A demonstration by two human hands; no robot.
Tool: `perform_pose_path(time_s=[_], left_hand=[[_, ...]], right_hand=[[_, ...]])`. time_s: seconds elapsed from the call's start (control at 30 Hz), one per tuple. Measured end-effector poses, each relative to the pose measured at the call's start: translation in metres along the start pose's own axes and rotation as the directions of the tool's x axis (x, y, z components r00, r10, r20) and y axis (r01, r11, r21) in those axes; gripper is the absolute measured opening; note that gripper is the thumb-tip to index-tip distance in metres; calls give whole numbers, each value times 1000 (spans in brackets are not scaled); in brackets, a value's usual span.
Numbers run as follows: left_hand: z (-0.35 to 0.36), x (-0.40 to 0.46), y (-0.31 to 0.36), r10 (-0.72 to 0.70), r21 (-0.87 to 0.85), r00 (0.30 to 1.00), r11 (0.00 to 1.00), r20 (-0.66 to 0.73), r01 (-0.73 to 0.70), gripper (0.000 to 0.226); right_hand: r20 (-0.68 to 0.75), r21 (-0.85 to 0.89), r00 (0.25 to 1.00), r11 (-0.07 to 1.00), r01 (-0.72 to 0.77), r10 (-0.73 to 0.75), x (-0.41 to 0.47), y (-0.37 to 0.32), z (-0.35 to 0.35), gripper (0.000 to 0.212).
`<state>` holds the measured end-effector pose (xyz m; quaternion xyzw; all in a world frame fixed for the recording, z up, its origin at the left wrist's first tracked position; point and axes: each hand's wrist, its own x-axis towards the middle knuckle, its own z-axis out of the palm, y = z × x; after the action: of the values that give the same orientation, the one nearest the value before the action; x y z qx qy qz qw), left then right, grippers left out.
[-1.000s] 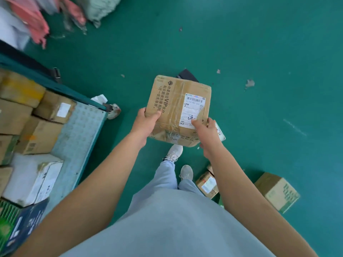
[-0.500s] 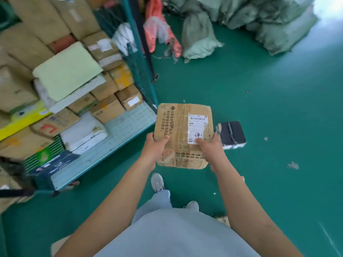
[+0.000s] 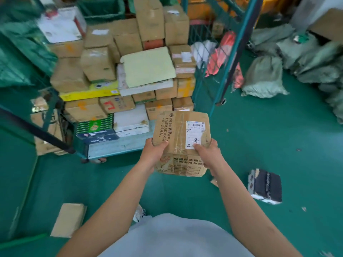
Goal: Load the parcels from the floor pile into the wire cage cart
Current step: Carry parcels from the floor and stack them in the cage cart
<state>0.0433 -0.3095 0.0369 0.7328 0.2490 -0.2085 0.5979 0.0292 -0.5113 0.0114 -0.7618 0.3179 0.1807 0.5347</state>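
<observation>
Both hands clamp one brown taped cardboard parcel [image 3: 181,141] bearing a white shipping label, carried in the air above the green floor [image 3: 278,145]. The left hand [image 3: 155,153] grips the parcel's near left corner, thumb curled over the top face and the other fingers hidden beneath. The right hand [image 3: 207,154] grips the near right corner, thumb pressed onto the lower edge of the label. The parcel is held level, printed top face upward, just in front of the open side of the green wire cage cart [image 3: 228,71], over the near edge of the cart's pale perforated deck [image 3: 118,145]. Inside the cart stands a stack of brown cardboard boxes [image 3: 130,58], with a pale yellow-green flat packet [image 3: 148,66] lying tilted on a white slab, a long yellow carton [image 3: 89,92] and a green printed box [image 3: 94,125] lower down. On the floor to the right of the arms lies a black-wrapped parcel [image 3: 267,186]; to the left lies a flat brown cardboard packet [image 3: 68,219]. Grey-green woven sacks [image 3: 265,76] are heaped on the floor beyond the cart's right side.
</observation>
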Motion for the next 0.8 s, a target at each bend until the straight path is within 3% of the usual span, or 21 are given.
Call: perform_pose_path(time_s=[0.43,0.8], left_hand=[[-209,100,27,10,-164,987,986,-162,-37,45],[-294,151,43,1,-270,982,961,-191,-53,35]], right_hand=[[94,-105,990,988,116,-107,30,-139,207,82],[150,-161,979,973,163,-139,44,-210,294,98]])
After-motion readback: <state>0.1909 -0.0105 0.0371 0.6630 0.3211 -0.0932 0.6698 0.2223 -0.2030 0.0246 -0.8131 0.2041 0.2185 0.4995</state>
